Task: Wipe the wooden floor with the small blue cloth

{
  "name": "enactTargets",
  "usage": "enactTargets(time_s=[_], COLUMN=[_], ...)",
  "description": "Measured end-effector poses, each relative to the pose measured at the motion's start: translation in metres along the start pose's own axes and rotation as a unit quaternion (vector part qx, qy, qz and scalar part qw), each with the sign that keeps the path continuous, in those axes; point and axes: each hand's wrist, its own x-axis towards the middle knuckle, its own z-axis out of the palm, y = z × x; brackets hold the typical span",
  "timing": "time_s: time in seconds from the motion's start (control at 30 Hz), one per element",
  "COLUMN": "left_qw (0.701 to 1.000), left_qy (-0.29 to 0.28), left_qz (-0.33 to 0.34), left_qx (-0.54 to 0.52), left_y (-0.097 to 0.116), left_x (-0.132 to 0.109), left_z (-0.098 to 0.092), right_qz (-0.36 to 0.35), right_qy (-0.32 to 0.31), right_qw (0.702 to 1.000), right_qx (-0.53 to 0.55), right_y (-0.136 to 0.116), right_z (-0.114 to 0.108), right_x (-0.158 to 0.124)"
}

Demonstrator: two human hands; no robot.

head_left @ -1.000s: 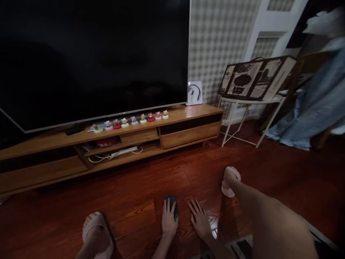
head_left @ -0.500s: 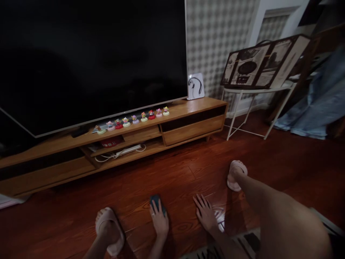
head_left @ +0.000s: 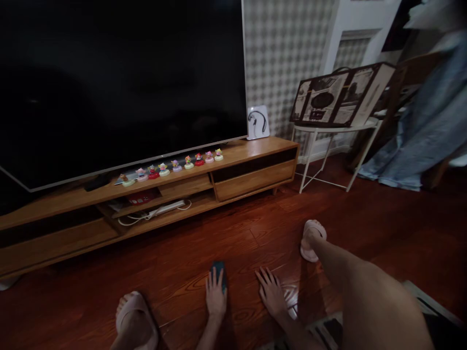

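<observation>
You're resting your left hand (head_left: 216, 297) over the teal object (head_left: 218, 264), bottom centre of frame — can't tell if you're gripping it. Right hand (head_left: 272, 293) is lying flat, fingers spread — on the floor (head_left: 178, 272).

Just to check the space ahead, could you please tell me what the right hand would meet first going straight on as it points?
Sliding over the floor, the right hand would probably meet the wooden TV stand first, though it might slip under its raised bottom; depth is hard to judge.
</observation>
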Motion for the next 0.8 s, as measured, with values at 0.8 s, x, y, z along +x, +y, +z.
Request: enactTargets(time_s=[0.8], left_qw=[0.992], left_qy=[-0.049], left_qz=[0.100], left_qx=[-0.053], left_y=[0.080], left_x=[-0.032], left_z=[0.009], right_qz=[-0.018], right_qy=[0.036], right_qw=[0.999], right_qx=[-0.008], right_y=[0.004], right_z=[0.011], right_x=[0.001])
